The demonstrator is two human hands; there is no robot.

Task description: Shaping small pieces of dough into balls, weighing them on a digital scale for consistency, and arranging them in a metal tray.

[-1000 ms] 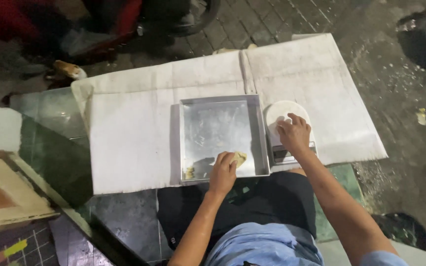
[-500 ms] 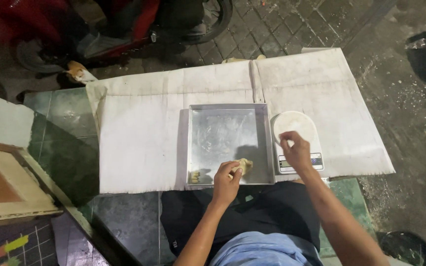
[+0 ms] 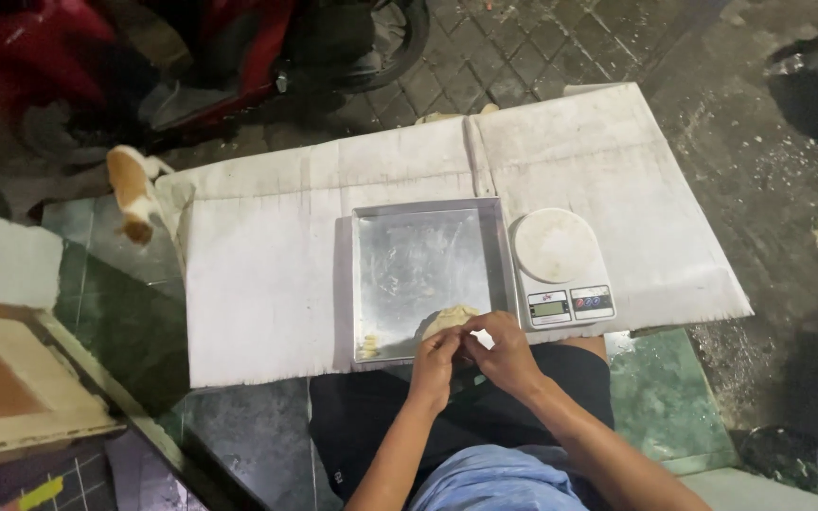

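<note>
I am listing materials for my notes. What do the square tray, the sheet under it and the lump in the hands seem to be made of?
The square tray looks like bare metal, perhaps aluminium: grey, dull shine, smeared. The sheet under it seems to be whitish cardboard, with fold creases and a ragged edge. The lump held by the left hand and right hand looks like soft pale-yellow dough, matte and irregular.

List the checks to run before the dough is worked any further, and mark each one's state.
1. Both hands on the dough: left hand and right hand meet on the pale dough piece - ok.
2. Dough over the metal tray, at its near edge - ok.
3. Tray flat on the white board - ok.
4. Kitchen scale platform bare, beside the tray - ok.
5. Scale display reading - cannot tell.
6. Small dough bits in the tray's near left corner, apart from the hands - ok.
</note>
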